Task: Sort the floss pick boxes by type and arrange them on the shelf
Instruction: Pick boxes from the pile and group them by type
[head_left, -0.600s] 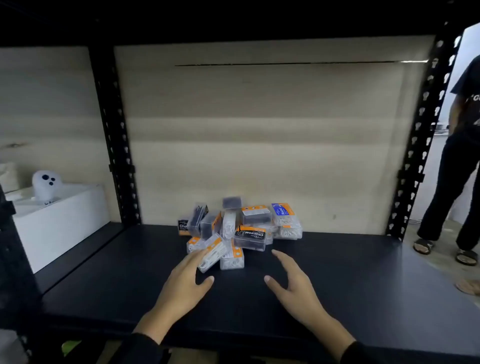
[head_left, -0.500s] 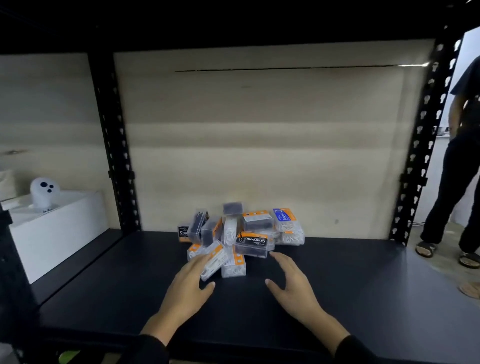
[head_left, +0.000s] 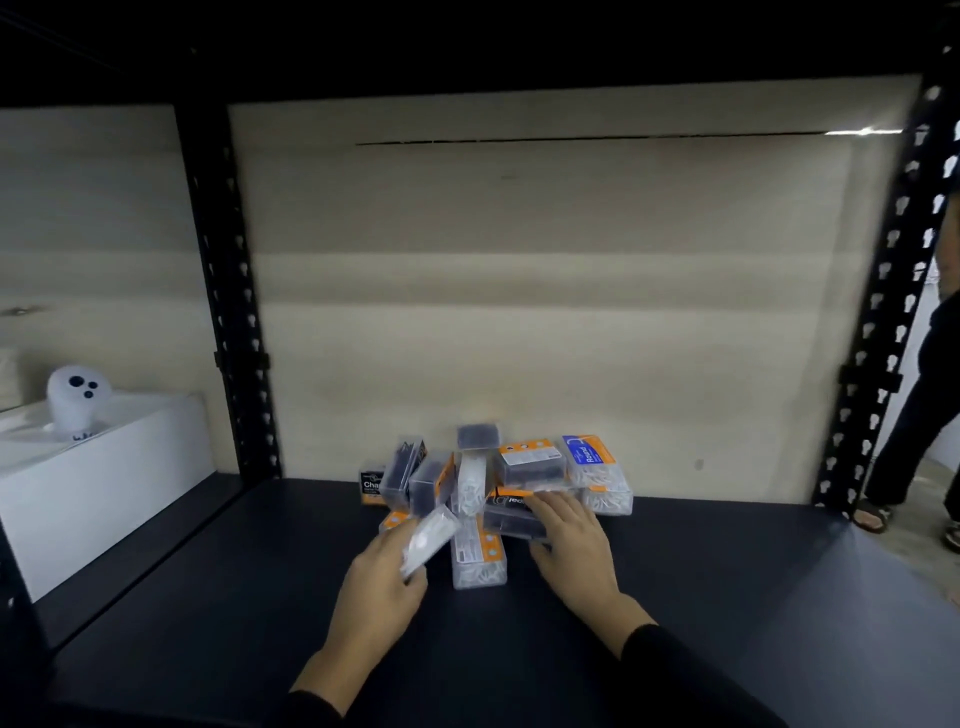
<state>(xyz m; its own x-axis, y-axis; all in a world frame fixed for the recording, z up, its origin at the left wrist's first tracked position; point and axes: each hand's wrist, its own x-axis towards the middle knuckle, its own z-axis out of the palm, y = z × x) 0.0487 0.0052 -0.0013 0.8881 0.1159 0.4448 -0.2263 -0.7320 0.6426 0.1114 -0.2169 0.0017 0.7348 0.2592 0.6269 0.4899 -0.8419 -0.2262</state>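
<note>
Both grips have advanced onto the pile (head_left: 530, 460): left grip (head_left: 382, 582) grasps a tilted clear box (head_left: 430, 535) at its front-left; right grip (head_left: 576, 551) clasps a dark box (head_left: 509, 517) just beside. Remaining boxes (head_left: 595, 467) crowd behind, on the shelf (head_left: 208, 623).

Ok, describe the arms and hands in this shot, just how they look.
The left hand and the right hand are bare, with no gloves, rings or watch in view. Each arm wears a plain black long sleeve: the left sleeve and the right sleeve both end short of the wrist.

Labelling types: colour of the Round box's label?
Blue with orange, on the Round box, head view.
</note>
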